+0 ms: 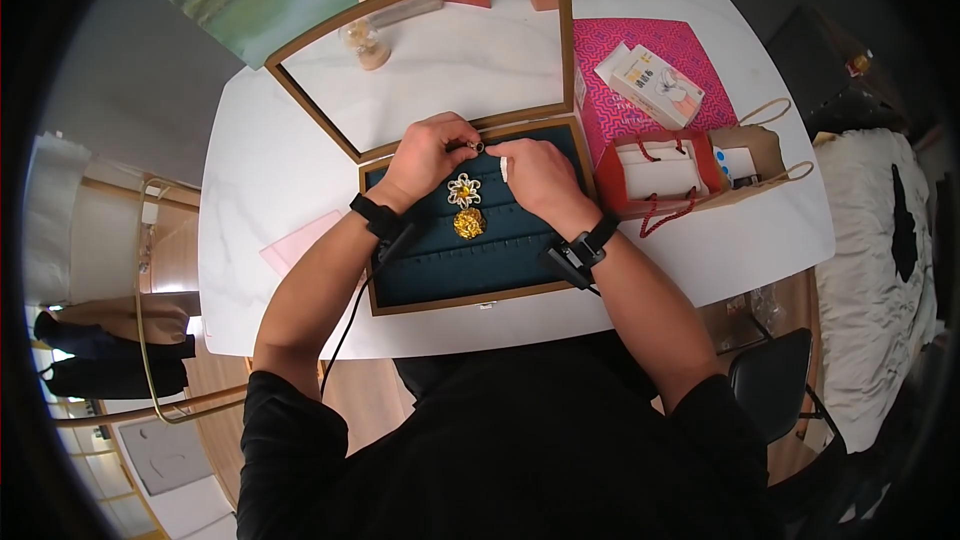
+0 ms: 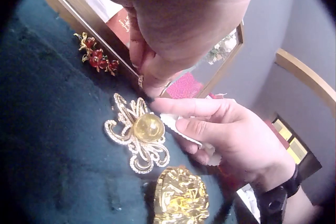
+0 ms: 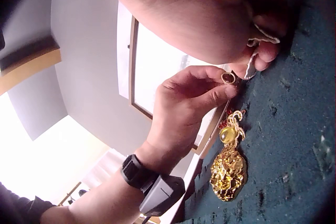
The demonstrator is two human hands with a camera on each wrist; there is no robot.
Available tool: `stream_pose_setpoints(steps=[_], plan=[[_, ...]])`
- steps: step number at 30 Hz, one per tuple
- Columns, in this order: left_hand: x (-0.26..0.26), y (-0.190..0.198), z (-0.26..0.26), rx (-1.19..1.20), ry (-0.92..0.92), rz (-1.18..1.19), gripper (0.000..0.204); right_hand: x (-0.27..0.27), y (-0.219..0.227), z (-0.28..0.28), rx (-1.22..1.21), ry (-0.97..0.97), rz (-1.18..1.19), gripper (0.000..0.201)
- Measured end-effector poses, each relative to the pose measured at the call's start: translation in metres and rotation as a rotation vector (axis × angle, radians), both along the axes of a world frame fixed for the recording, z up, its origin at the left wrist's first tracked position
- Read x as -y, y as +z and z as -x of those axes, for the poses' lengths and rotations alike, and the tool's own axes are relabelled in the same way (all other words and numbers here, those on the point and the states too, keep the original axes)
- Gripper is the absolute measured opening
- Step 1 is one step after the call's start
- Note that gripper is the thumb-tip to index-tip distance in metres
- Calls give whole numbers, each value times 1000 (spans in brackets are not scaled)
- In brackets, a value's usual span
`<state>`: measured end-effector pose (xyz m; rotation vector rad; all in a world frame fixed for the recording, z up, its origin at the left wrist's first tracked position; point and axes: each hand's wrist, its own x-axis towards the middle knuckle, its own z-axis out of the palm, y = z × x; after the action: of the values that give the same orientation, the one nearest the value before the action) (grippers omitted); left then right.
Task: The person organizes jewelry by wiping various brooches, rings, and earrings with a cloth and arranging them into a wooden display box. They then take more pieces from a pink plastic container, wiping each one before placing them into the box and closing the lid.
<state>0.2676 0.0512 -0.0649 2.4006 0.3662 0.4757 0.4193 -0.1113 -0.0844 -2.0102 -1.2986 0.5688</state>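
My left hand (image 1: 428, 158) pinches a small gold-rimmed ring (image 3: 228, 78) with a dark centre between thumb and fingertips, over the upper part of a dark green lined case (image 1: 430, 280). My right hand (image 1: 540, 178) grips a folded white cloth (image 2: 181, 129), its index finger stretched toward the ring; whether it touches is unclear. Below the hands lies a looped flower brooch (image 1: 464, 190) with a yellow stone, and beneath it a crumpled-looking gold piece (image 1: 469, 224). A red-flowered brooch (image 2: 97, 56) lies near the case's edge in the left wrist view.
The case's glass lid (image 1: 567, 40) stands raised behind the hands. A small domed ornament (image 1: 368, 45) shows through the glass. At right are a pink patterned bag (image 1: 600, 35), a white box (image 1: 655, 85) and a red bag (image 1: 620, 185); a pink sheet (image 1: 290, 242) lies left.
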Motion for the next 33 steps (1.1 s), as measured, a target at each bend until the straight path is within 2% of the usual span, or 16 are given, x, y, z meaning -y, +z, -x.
stream_pose_setpoints(steps=[5,7,13,20,22,26,28,33], plan=[[2,0,-3,8,-28,-85,23,-1,-4,0,6,1,-21,38],[3,0,-4,12,-56,-213,23,-2,-7,-1,0,2,-32,38],[4,5,-6,-23,-55,-296,23,-4,-5,-4,-17,1,6,38],[2,2,-8,-38,-12,-272,21,-5,-5,-4,-30,-18,20,37],[2,3,-8,-39,-19,-350,21,-5,-5,-4,-25,-9,19,37],[-1,-2,-10,-59,5,-233,21,-6,-6,-5,-38,-6,39,37],[-2,-4,-11,-37,53,-91,19,-6,-5,-5,-34,0,53,36],[-1,-2,-12,-52,15,-94,19,-6,-3,-4,-73,-40,50,35]])
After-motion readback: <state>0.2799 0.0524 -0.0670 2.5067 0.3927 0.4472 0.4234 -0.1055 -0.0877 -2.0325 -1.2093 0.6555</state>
